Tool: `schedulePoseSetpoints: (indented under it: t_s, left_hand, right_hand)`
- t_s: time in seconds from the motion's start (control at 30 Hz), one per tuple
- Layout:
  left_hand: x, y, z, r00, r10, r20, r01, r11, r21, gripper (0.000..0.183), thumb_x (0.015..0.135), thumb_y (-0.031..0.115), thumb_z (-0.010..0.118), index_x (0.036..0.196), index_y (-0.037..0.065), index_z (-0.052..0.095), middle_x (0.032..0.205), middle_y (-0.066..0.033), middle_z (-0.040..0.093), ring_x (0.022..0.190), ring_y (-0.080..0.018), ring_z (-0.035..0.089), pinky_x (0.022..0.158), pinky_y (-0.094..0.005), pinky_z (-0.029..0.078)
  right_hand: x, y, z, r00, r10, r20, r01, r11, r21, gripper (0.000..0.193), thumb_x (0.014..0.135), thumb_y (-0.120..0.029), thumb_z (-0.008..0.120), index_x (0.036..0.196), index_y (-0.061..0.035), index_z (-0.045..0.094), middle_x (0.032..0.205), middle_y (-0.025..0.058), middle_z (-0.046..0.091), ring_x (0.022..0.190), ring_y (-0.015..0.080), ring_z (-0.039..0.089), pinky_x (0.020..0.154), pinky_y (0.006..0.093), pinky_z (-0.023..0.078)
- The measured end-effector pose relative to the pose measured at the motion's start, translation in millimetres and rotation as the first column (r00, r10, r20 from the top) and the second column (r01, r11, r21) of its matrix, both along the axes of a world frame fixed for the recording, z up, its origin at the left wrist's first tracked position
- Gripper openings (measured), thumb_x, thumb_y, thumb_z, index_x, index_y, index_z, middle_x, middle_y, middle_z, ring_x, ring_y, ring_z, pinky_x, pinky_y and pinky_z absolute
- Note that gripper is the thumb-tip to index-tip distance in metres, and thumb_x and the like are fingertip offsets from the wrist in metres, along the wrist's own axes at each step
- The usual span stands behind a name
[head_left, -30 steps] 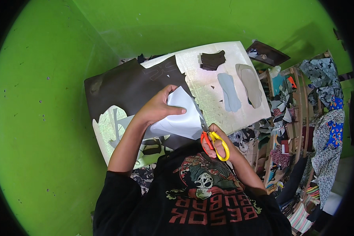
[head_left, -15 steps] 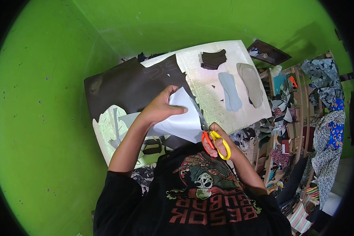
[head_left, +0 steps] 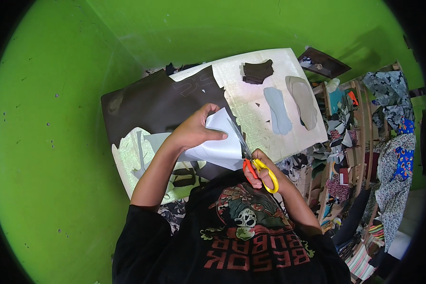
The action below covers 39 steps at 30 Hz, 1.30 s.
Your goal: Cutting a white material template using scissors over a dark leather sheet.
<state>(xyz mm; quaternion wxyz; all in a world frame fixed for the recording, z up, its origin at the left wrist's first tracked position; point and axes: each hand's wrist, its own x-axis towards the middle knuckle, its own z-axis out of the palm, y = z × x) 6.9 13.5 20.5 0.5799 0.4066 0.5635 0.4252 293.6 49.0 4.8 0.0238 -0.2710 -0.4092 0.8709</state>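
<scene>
Left hand [head_left: 196, 130]: grip closed, pinching a white sheet [head_left: 222, 152], thumb flat on the upper face. Most of its fingers are hidden behind the sheet. Sheet position: over the near part of the desk [head_left: 281, 59], in front of a dark brown sheet [head_left: 146, 104]; its left portion is cut off from view by hand and forearm.

Right hand [head_left: 266, 176]: grip closed on the scissors [head_left: 257, 164], fingers through the red and yellow handles. Blades lie along the sheet's right edge; part is covered, so blade spread cannot be told.

Dark brown sheet bears thin pale outlines near its far edge. To the right on the desk: stacked dark cut pieces [head_left: 258, 72], pale blue sole-shaped pieces [head_left: 278, 110], grey-beige sole-shaped pieces [head_left: 302, 104]. Overlap prevents a count.

Writing: black shirt [head_left: 184, 251] carries large reddish block lettering, inverted in this view, below a printed skull figure [head_left: 245, 217]. Wooden rack [head_left: 359, 137] at right is crammed with scraps, too jumbled to separate; a dark-rimmed object [head_left: 323, 63] is partly hidden behind the desk corner.
</scene>
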Motion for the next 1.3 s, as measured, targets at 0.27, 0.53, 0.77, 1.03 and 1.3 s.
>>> schedulePoseSetpoints:
  t_s: [0.27,0.53,0.77,1.03,1.3]
  left_hand:
    - [-5,1,-2,1.0,0.009,0.025,-0.01,1.0,0.03,0.064,0.072,0.009,0.086,0.126,0.001,0.052,0.107,-0.0026,0.061,0.1,-0.0109,0.055,0.091,-0.0266,0.044]
    - [-7,1,1,1.0,-0.01,0.028,0.009,1.0,0.019,0.064,0.073,0.006,0.085,0.128,0.002,0.051,0.106,-0.0011,0.061,0.1,-0.0099,0.055,0.091,-0.026,0.044]
    - [-4,1,-4,0.998,-0.064,0.012,0.063,0.997,0.036,0.067,0.073,0.006,0.085,0.13,0.002,0.049,0.109,-0.0015,0.06,0.102,-0.0099,0.055,0.092,-0.0259,0.044]
    - [-2,3,-2,0.997,-0.076,-0.019,0.078,0.995,0.068,0.068,0.073,0.007,0.086,0.13,0.002,0.049,0.11,-0.002,0.06,0.102,-0.0099,0.054,0.093,-0.0254,0.044]
    - [-1,1,4,0.997,-0.073,0.02,0.072,0.996,0.054,0.067,0.073,0.006,0.086,0.129,0.002,0.05,0.106,-0.0009,0.061,0.099,-0.0087,0.055,0.09,-0.0252,0.045]
  right_hand:
    - [-3,-3,-3,1.0,-0.013,-0.011,0.013,0.997,-0.071,0.047,0.085,-0.034,0.07,0.104,-0.0128,0.033,0.079,0.0069,0.047,0.056,0.0103,0.041,0.05,0.0249,0.038]
    - [-7,0,5,0.998,-0.012,0.065,0.015,0.999,-0.049,0.034,0.081,-0.011,0.058,0.102,-0.0129,0.032,0.077,0.0082,0.047,0.053,0.0106,0.041,0.046,0.0258,0.037]
    - [-5,4,4,0.998,-0.019,0.059,0.026,0.993,-0.115,0.043,0.069,-0.004,0.058,0.102,-0.0133,0.032,0.075,0.0081,0.047,0.051,0.0116,0.04,0.045,0.0262,0.037]
    - [-4,1,6,0.997,-0.027,0.068,0.032,0.997,-0.074,0.042,0.076,-0.01,0.065,0.102,-0.0129,0.032,0.076,0.0077,0.048,0.052,0.0113,0.041,0.046,0.0255,0.037]
    - [-5,-2,9,0.998,-0.04,0.043,0.042,0.998,-0.056,0.035,0.078,-0.005,0.055,0.102,-0.0119,0.03,0.076,0.0092,0.048,0.051,0.011,0.042,0.045,0.0253,0.036]
